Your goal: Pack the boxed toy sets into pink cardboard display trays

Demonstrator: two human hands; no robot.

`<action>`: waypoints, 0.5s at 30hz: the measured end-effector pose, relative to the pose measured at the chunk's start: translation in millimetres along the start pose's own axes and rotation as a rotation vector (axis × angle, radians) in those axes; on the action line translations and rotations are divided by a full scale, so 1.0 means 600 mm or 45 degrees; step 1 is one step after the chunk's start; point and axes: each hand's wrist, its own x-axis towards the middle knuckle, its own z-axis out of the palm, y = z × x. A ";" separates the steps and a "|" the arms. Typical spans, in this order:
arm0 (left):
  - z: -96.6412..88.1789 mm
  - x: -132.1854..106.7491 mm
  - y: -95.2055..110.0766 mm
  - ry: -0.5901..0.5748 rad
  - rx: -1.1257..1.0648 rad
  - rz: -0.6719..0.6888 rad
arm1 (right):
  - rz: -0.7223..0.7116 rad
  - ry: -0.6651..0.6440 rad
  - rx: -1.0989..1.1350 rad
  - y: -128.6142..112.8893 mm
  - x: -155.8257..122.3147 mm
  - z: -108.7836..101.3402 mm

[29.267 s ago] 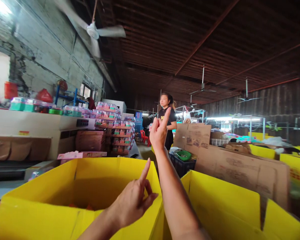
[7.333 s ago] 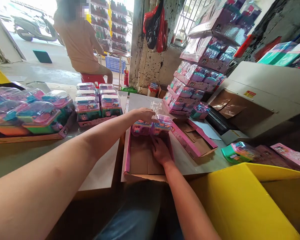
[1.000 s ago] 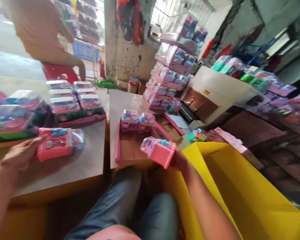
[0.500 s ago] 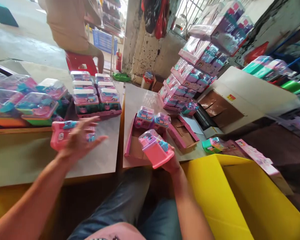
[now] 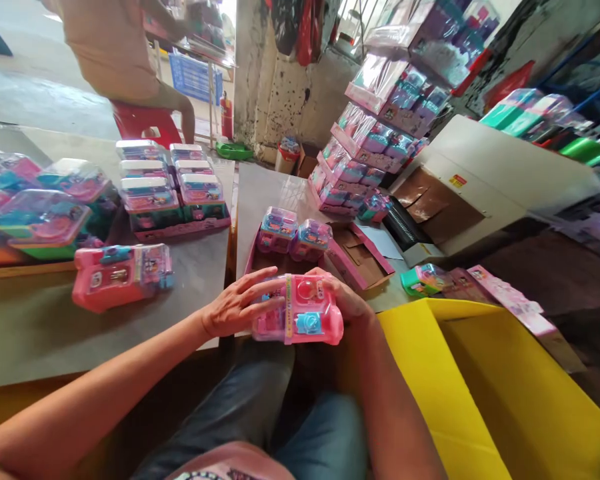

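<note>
Above my lap I hold a pink plastic toy case [image 5: 300, 337] lying on its side. It has a clear cover at the left end, a printed band, a blue latch-like part and a round pink knob. My right hand [image 5: 347, 303] grips the pink end from behind. My left hand [image 5: 243, 303] lies over the clear end, fingers across it. Another pink toy case [image 5: 123, 273] lies on the table at the left. Behind my hands, an open pink-edged carton [image 5: 254, 257] holds two upright toy cases [image 5: 293, 237].
A carton of upright toy cases [image 5: 173, 190] and loose ones [image 5: 40, 213] stand left. An open tray [image 5: 367, 263] lies right of centre, before a tall stack of wrapped packs [image 5: 365, 147]. A yellow bin [image 5: 430, 373] is front right. A person [image 5: 115, 60] sits on a red stool.
My left hand has left the pink toy case on the left table and come right onto the one in my right hand. That held case has turned onto its side.
</note>
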 end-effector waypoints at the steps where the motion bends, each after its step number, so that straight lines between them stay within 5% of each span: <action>1: 0.003 -0.006 0.000 0.007 0.018 -0.002 | 0.003 -0.004 -0.023 -0.001 0.001 0.000; 7: 0.010 -0.017 -0.002 0.047 -0.019 -0.233 | -0.092 0.071 -0.135 0.017 -0.005 0.013; 10: 0.018 -0.020 0.010 0.174 -0.274 -0.700 | -0.230 0.259 -0.064 0.047 -0.016 0.032; 13: 0.035 -0.020 0.037 0.374 -0.844 -1.273 | -0.394 0.500 0.050 0.082 -0.026 0.054; 15: 0.051 -0.018 0.055 0.487 -1.266 -1.503 | -0.402 0.637 0.022 0.100 -0.033 0.062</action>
